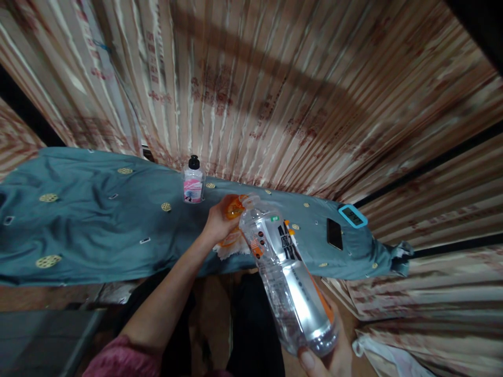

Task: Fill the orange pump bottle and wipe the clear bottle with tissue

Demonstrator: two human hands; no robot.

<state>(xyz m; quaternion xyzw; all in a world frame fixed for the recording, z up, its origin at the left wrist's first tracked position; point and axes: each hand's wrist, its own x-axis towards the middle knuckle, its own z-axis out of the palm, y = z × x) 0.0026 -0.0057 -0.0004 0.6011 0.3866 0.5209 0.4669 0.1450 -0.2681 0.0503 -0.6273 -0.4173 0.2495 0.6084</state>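
Note:
My right hand (328,356) grips the base of a large clear plastic bottle (285,277) with an orange and black label. The bottle is tilted, its open neck pointing up and left. My left hand (220,222) is closed round the orange bottle cap (234,208) right at the bottle's mouth. Under the left hand, an orange and white cloth (231,246) lies on the table, which is covered by a teal cloth (98,225).
A small bottle with a black cap and pink label (193,180) stands at the table's far edge. A black phone (334,233) and a blue-framed timer (352,215) lie on the right. Striped curtains (275,94) hang behind.

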